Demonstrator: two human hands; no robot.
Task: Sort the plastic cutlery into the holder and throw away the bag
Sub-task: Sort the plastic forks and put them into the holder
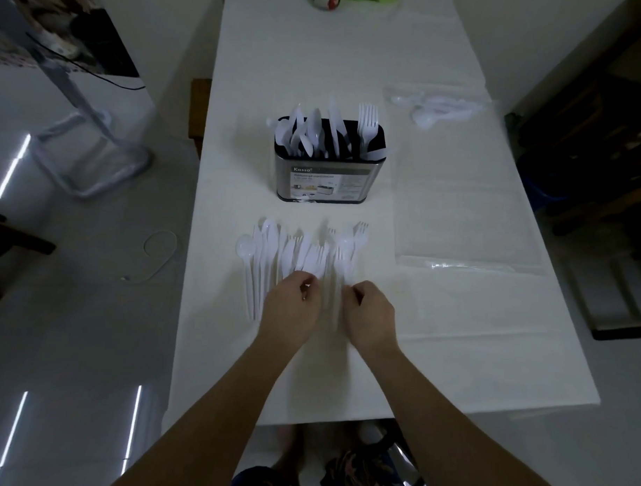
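So you're hovering both hands over the near ends of the loose cutlery (304, 250) in the middle of the frame. Your left hand (290, 309) and right hand (370, 313) are both curling their fingers in, seemingly pinching handles, though I can't tell which pieces. The handles are pointing back at you, heads toward the holder (329, 177) just above, so it's a straight lift forward. The empty bag (467, 216) is lying flat at right, near the desk (316, 381) edge, with more spoons (434, 108) sitting upper right.
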